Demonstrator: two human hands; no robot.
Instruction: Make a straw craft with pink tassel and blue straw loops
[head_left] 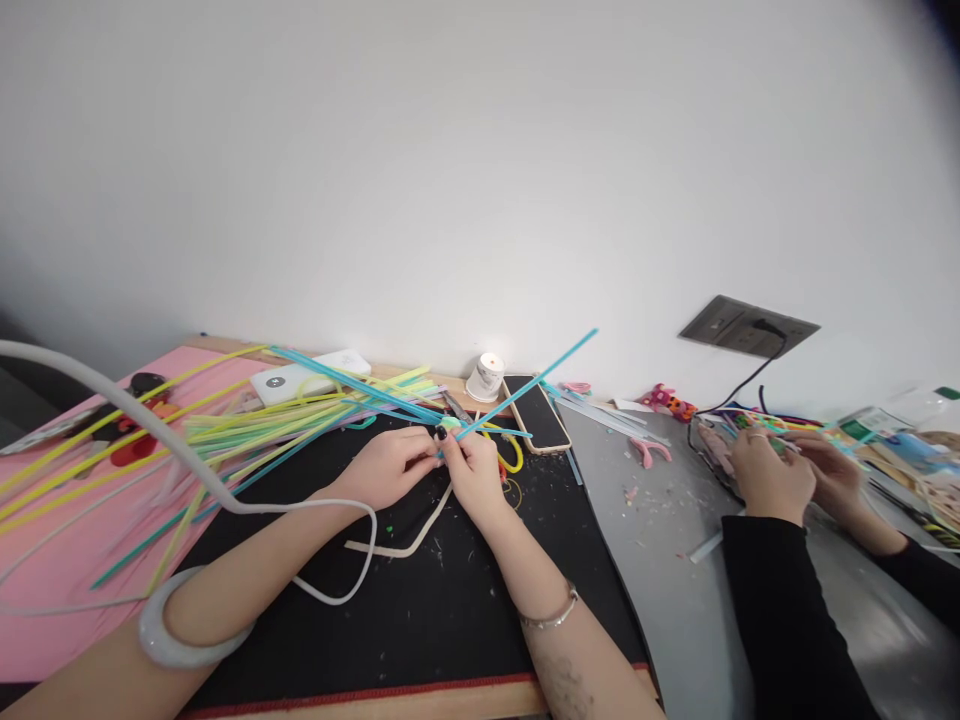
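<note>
Blue pipe cleaners (pixel 555 362) are pinched in the left hand (pixel 394 465) and right hand (pixel 474 470), brought close together over the black mat (pixel 420 625). Seemingly just a small join's been started; long blue ends are left loose.

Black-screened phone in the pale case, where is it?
In the head view, right of centre, the phone lies beside the small white cup, beyond the person's right hand.

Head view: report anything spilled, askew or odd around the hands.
A white cable loops loosely across the left forearm, which looks awkward and might snag. Small scraps also litter the black mat and grey table, looking untidy.
</note>
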